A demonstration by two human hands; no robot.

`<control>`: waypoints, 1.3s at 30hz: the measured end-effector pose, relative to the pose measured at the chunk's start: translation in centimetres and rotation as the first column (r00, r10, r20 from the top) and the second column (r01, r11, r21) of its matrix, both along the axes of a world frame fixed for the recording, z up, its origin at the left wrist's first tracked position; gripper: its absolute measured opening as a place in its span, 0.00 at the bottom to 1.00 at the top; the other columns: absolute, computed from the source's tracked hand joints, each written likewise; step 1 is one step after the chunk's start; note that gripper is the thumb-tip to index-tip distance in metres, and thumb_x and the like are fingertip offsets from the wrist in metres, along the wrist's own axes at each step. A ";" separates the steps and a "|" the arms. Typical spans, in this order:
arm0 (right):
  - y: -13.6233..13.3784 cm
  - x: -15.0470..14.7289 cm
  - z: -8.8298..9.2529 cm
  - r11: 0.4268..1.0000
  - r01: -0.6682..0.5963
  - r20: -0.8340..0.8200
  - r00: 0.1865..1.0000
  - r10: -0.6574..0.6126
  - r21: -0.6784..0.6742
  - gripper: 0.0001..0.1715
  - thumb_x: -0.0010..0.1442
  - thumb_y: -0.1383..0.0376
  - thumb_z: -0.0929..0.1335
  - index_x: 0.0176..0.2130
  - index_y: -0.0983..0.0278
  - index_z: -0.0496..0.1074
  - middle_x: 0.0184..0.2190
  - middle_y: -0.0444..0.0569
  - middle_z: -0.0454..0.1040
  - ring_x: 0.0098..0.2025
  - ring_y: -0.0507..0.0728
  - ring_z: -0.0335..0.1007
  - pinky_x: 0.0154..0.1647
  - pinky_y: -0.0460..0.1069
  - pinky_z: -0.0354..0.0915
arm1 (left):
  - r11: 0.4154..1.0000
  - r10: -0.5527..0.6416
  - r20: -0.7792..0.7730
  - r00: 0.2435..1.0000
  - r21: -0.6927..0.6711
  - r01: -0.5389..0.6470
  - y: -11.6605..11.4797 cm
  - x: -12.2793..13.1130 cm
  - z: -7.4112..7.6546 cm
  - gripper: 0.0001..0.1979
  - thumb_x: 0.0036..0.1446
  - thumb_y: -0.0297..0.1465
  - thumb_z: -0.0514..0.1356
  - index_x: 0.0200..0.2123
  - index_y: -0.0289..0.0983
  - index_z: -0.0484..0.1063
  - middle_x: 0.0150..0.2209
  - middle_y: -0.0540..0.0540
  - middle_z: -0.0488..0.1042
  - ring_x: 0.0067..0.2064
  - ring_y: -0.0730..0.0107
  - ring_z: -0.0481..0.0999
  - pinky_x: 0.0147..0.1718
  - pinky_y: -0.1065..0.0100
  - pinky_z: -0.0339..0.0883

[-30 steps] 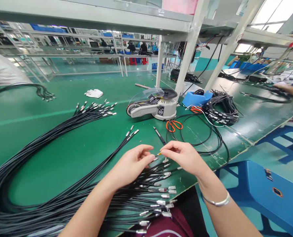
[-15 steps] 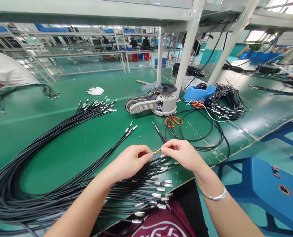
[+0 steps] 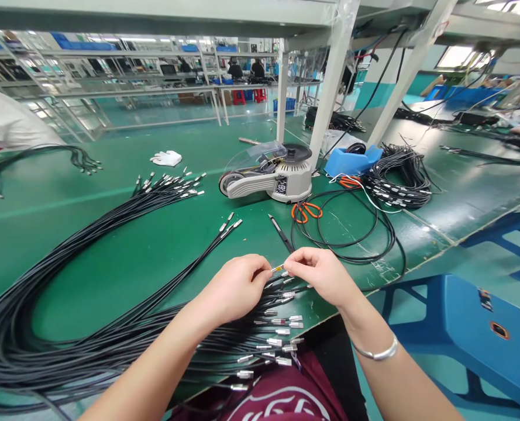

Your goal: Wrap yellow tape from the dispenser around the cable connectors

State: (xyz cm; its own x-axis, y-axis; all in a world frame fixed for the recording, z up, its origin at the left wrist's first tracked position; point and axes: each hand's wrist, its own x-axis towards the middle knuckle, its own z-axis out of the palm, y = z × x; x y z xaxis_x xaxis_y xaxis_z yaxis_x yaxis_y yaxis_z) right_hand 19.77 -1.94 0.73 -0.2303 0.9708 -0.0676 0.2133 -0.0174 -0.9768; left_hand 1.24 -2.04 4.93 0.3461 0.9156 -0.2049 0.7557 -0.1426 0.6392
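Observation:
Both hands meet over the near edge of the green bench. My left hand (image 3: pixel 242 287) pinches a metal cable connector (image 3: pixel 274 270) between thumb and fingers. On the connector's other side, my right hand (image 3: pixel 314 268) is closed in a pinch at its end, beside a small yellow band. Whether the right fingers hold the connector itself or a bit of tape, I cannot make out. Below and left of the hands lies a thick bundle of black cables (image 3: pixel 66 234), looping round with silver connectors at both ends. A black pen-like tool (image 3: pixel 281 231) rests just beyond my fingers.
A grey tape dispenser (image 3: pixel 271 178) stands ahead, by a white post. Orange-handled scissors (image 3: pixel 306 213) lie among loose cable. Coiled cables (image 3: pixel 400 175) and a blue tape holder (image 3: pixel 351 161) are at right. A white glove (image 3: pixel 166 158) lies left. A blue stool (image 3: pixel 492 333) stands at lower right.
The view has shifted slightly. Both hands keep the same pinch at the connector, with hardly any movement between them.

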 end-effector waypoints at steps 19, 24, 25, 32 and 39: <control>-1.0 -0.4 -0.1 0.999 0.033 -0.078 0.996 -0.033 0.000 0.13 0.53 0.59 0.69 0.29 0.68 0.71 0.27 0.47 0.72 0.31 0.52 0.66 0.34 0.47 0.63 | 0.928 0.160 0.313 0.936 -0.372 -0.034 -0.3 0.0 -0.3 0.17 0.49 0.42 0.55 0.30 0.32 0.71 0.26 0.49 0.70 0.27 0.80 0.67 0.28 0.78 0.61; -1.5 -0.4 0.1 0.999 0.042 -0.084 0.996 -0.040 0.016 0.12 0.53 0.59 0.69 0.29 0.67 0.71 0.27 0.47 0.72 0.31 0.53 0.67 0.34 0.47 0.63 | 0.963 0.169 0.212 0.963 -0.245 -0.115 -0.7 0.6 -0.3 0.15 0.51 0.40 0.54 0.27 0.34 0.72 0.22 0.50 0.70 0.24 0.81 0.64 0.24 0.78 0.55; -1.6 -0.4 0.1 0.999 0.039 -0.089 0.995 -0.038 0.016 0.12 0.52 0.59 0.69 0.29 0.67 0.71 0.27 0.47 0.72 0.31 0.53 0.67 0.34 0.47 0.64 | 0.968 0.161 0.198 0.967 -0.223 -0.116 -0.8 0.7 -0.3 0.15 0.51 0.40 0.53 0.27 0.35 0.72 0.22 0.50 0.70 0.24 0.81 0.64 0.24 0.78 0.54; -1.8 -0.3 -0.1 0.999 0.029 -0.096 0.995 -0.031 -0.016 0.13 0.52 0.59 0.69 0.29 0.68 0.72 0.27 0.48 0.73 0.30 0.53 0.66 0.34 0.48 0.64 | 0.979 0.123 0.156 0.980 -0.178 -0.095 -0.8 1.1 -0.5 0.14 0.51 0.39 0.53 0.27 0.36 0.72 0.24 0.51 0.71 0.26 0.79 0.66 0.27 0.77 0.56; -1.9 -0.5 -1.3 0.999 0.022 -0.091 0.996 -0.024 -0.026 0.12 0.52 0.59 0.69 0.29 0.68 0.71 0.27 0.48 0.72 0.31 0.52 0.66 0.34 0.47 0.63 | 0.977 0.161 0.124 0.979 -0.163 -0.140 -1.3 1.6 -1.5 0.13 0.51 0.37 0.52 0.26 0.35 0.72 0.23 0.50 0.71 0.26 0.79 0.66 0.27 0.77 0.56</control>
State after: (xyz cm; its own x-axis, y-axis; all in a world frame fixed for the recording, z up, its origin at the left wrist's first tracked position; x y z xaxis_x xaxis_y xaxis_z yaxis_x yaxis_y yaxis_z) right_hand 19.23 -3.85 -0.59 -0.2145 0.9741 -0.0714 0.1228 -0.0456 -0.9914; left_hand 2.82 -3.37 3.48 0.2407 0.9207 -0.3072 0.6656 0.0737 0.7426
